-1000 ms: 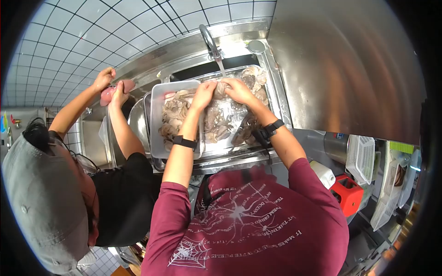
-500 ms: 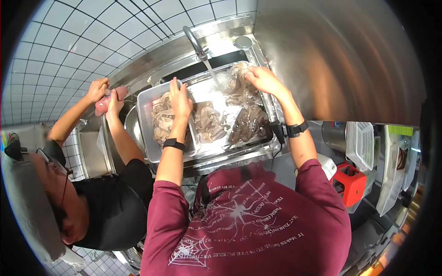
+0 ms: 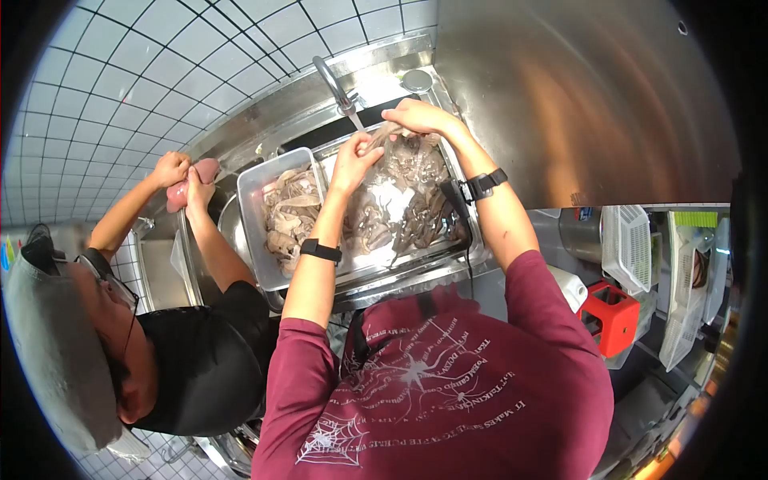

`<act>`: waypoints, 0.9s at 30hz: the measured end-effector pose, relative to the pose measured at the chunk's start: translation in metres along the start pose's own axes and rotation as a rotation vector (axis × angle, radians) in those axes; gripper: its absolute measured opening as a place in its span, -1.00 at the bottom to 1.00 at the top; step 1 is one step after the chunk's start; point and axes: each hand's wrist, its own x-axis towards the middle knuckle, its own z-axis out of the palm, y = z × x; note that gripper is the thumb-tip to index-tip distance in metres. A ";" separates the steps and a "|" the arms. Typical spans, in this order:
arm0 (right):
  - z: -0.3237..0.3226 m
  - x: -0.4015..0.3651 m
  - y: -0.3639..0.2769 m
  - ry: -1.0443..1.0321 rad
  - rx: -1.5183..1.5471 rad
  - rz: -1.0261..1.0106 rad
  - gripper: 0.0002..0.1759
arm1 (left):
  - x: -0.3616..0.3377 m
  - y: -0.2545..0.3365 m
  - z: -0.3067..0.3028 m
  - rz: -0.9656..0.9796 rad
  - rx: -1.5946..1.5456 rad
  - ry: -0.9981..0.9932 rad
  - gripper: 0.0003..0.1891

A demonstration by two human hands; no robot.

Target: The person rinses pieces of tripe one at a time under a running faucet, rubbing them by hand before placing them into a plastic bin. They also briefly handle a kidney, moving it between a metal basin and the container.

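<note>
Under the tap, both my hands hold a pale, greyish-brown piece of tripe (image 3: 382, 138), stretched between them. My left hand (image 3: 353, 166) pinches its left end, and my right hand (image 3: 418, 117) grips the other end from above. More dark grey tripe pieces (image 3: 436, 208) lie wet in a shallow metal tray (image 3: 364, 264) below. To the left of my left forearm, a clear plastic tub (image 3: 254, 232) contains lighter, beige pieces (image 3: 290, 212). Part of the tub is hidden by that arm.
Water runs from a curved metal tap (image 3: 328, 78) behind the tray. At the left, a person in a black shirt (image 3: 200, 360) grips a pink lump of meat (image 3: 178, 196). A steel panel (image 3: 560, 112) rises on the right, near a red plastic stand (image 3: 610, 318) and white baskets (image 3: 626, 248).
My left hand has left the tub and moved right to the tripe. My right hand has shifted left, lifting a piece towards the stream. The other person's hands have barely moved.
</note>
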 end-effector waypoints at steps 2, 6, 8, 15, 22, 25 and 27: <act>-0.002 0.015 0.015 0.015 -0.090 -0.054 -0.54 | -0.001 -0.005 -0.015 -0.057 0.024 -0.003 -0.83; 0.002 0.033 0.028 -0.010 -0.062 -0.242 -0.64 | 0.011 -0.026 -0.034 -0.036 0.014 0.018 -0.82; 0.006 0.033 0.028 0.018 0.012 -0.393 -0.58 | 0.014 -0.016 -0.039 -0.075 -0.044 0.016 -0.82; 0.023 0.055 0.049 0.326 -0.104 -0.484 -0.73 | 0.017 0.017 -0.038 -0.277 -0.591 -0.059 -0.90; 0.067 0.072 0.083 0.327 0.207 -0.040 -0.58 | 0.034 -0.004 -0.031 -0.268 -0.627 0.083 -0.91; 0.102 0.067 0.082 0.168 0.817 0.150 -0.61 | 0.034 -0.004 -0.023 -0.262 -0.790 0.063 -0.91; 0.101 0.045 0.062 0.078 0.969 0.086 -0.74 | 0.035 -0.004 -0.021 -0.317 -0.870 0.153 -0.91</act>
